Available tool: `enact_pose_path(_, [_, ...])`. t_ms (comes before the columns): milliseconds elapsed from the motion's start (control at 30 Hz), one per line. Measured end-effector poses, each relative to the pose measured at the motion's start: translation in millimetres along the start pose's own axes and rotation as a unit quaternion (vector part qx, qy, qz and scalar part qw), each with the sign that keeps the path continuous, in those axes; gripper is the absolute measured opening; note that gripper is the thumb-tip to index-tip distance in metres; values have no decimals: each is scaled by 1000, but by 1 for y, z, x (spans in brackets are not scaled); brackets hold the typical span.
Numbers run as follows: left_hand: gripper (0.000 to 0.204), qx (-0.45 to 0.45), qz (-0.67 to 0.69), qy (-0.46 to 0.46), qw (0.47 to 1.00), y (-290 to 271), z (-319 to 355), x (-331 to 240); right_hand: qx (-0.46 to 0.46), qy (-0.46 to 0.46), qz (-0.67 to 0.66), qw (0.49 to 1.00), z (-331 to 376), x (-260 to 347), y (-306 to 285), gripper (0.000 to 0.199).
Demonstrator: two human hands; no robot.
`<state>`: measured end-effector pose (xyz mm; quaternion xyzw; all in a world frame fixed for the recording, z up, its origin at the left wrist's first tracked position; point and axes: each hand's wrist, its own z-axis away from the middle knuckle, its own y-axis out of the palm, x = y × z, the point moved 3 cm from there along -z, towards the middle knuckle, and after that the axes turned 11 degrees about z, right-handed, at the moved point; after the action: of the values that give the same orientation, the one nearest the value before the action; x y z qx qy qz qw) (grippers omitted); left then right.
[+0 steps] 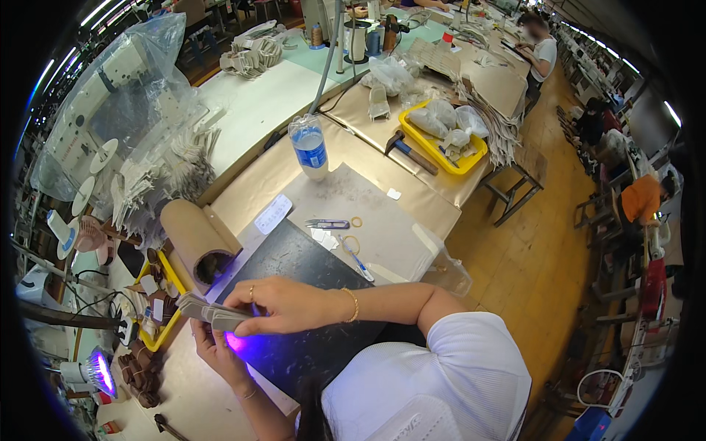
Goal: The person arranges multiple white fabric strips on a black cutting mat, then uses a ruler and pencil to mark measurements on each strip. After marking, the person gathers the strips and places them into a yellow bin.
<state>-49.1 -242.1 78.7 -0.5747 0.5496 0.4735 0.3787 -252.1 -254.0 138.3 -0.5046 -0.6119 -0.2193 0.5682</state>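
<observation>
both hands, left hand (213, 351) and right hand (283, 305), clamp a stack of grey pieces (213, 314) over the dark mat's (309, 264) left edge.

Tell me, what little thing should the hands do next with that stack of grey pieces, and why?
Probably slide the top piece off the stack of grey pieces with the right hand. Its fingers already rest on the stack's top, while the left hand cradles it from below, above a violet glow on the dark mat.
</observation>
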Motion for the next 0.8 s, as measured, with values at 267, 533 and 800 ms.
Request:
enact_pose_path(267, [60,17,208,-46,977,13,9,6,-62,-29,-27,997,-4,4,19,40])
enact_pose_path(533, [60,40,267,-93,958,27,13,2,-122,-73,-15,990,0,-14,25,41])
enact_pose_path(800, [61,88,-137,62,985,33,26,-24,-89,13,-55,994,1,-40,23,45])
